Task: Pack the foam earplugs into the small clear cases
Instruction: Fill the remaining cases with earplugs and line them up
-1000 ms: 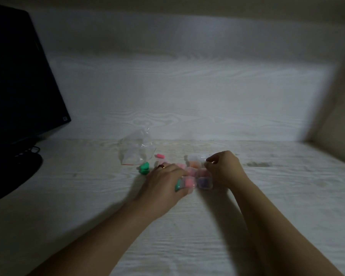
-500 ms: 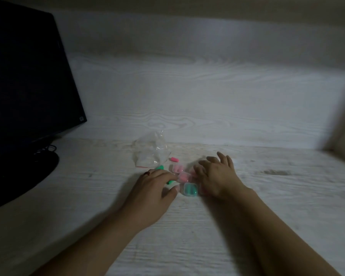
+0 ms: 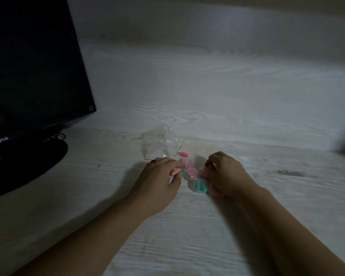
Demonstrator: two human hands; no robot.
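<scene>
Several small clear cases lie clustered on the pale wooden desk (image 3: 187,226). Two hold pink earplugs (image 3: 188,162) (image 3: 190,173), and one holds green earplugs (image 3: 200,185). My left hand (image 3: 157,180) is just left of the cluster and pinches a pink earplug (image 3: 174,172) between fingers and thumb, with a bit of green showing beside it. My right hand (image 3: 225,176) covers the cluster's right side, its fingers curled round a pink-filled case (image 3: 204,171). Another pinkish case (image 3: 213,191) peeks out under its palm. A loose pink earplug (image 3: 182,153) lies behind the cases.
A crumpled clear plastic bag (image 3: 159,144) sits just behind my left hand. A dark monitor (image 3: 32,66) on a round black stand (image 3: 18,168) with cables fills the left side. A wooden back wall (image 3: 227,86) closes the desk behind.
My right hand's spread fingers have curled onto the cases. My left hand has shifted slightly back and now shows a pink earplug in its grip. The view has swung left.
</scene>
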